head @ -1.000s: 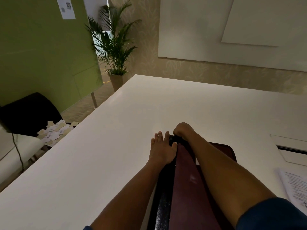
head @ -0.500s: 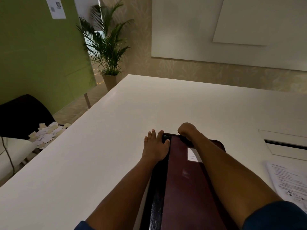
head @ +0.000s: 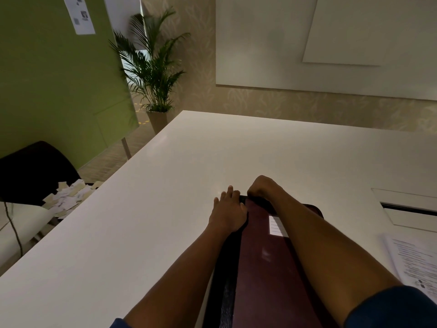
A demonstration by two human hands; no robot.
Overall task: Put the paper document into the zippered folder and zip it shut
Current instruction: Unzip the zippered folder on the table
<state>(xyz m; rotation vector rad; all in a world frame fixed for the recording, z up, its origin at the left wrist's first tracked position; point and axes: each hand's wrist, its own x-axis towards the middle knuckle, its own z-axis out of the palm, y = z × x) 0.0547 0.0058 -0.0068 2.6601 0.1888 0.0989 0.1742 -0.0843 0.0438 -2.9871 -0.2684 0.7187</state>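
A dark maroon zippered folder (head: 264, 275) with a black spine lies flat on the white table (head: 142, 233), running away from me. My left hand (head: 228, 214) rests flat on its far left corner, fingers spread. My right hand (head: 261, 188) is curled into a fist at the folder's far edge, pinching something small there, apparently the zipper pull; the pull itself is hidden. A small white label (head: 275, 225) shows on the cover. A printed paper document (head: 416, 266) lies on the table at the right, outside the folder.
A recessed cable hatch (head: 411, 209) sits in the table at the right. Off the table's left edge stand a black chair (head: 33, 171) and a pile of paper scraps (head: 67, 197). A potted palm (head: 153, 74) and a green partition (head: 52, 74) are beyond.
The folder's cover has settled flat. My right hand stays pinched at the far edge, shifted slightly right of the corner; my left hand keeps pressing the corner. The view shifted a little.
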